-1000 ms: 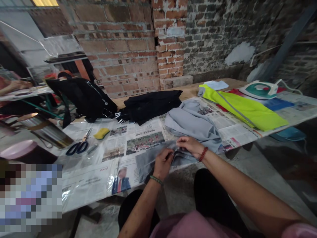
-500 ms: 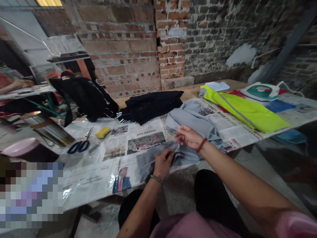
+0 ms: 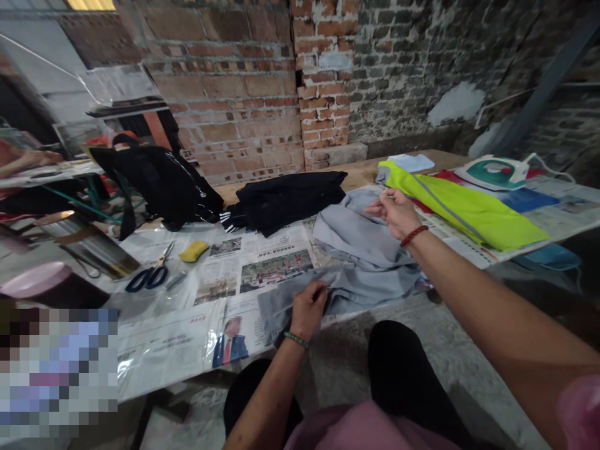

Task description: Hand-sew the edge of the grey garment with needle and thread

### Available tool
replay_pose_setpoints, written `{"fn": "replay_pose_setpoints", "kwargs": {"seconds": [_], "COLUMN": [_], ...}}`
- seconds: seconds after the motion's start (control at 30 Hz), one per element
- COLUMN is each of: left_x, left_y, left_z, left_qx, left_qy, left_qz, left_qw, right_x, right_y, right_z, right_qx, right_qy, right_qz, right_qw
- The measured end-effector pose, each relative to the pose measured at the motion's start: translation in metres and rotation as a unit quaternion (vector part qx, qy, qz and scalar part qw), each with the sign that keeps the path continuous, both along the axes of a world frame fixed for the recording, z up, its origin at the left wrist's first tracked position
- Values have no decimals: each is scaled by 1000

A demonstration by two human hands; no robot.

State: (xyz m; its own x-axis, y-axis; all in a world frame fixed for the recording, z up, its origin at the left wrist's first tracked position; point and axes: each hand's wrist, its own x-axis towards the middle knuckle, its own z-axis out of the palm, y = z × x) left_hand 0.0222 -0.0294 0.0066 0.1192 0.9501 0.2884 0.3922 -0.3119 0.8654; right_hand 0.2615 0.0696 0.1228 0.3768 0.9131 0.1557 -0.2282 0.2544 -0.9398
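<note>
A crumpled grey garment (image 3: 359, 231) lies along the front of the newspaper-covered table, partly over its edge. My left hand (image 3: 308, 306) pinches a fold of it near the table's front edge, with a green beaded bracelet at the wrist. Raised above the far part of the grey cloth, my right hand (image 3: 397, 211) has thumb and forefinger pressed together and the other fingers loosely stretched. Something small and pale shows at those fingertips, too fine to name. A red bracelet circles that wrist.
Scissors (image 3: 149, 275), a yellow sponge (image 3: 193, 252), a steel flask (image 3: 89, 244) and a pink-lidded cup (image 3: 56, 284) are on the left. Behind are a black backpack (image 3: 164, 184) and folded black clothing (image 3: 290, 200). A neon-yellow garment (image 3: 464, 206) and an iron (image 3: 497, 172) lie right.
My right hand has moved up, away and to the right from beside my left hand, its fingertips still pinched. My left hand has stayed on the grey cloth.
</note>
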Motion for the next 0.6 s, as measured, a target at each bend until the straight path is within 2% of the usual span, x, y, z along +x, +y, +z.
{"fn": "replay_pose_setpoints", "kwargs": {"seconds": [0.1, 0.23, 0.6], "left_x": [0, 0, 0], "left_y": [0, 0, 0], "left_z": [1, 2, 1], "left_qx": [3, 5, 15], "left_qy": [6, 11, 16], "left_qz": [-2, -1, 0], "left_qw": [1000, 1000, 1000], "right_x": [22, 42, 61], "right_y": [5, 7, 18], "right_z": [15, 34, 67], "right_qx": [23, 39, 91], "right_qy": [-10, -20, -29], "right_qz": [-54, -88, -135], "right_qw": [998, 995, 986]}}
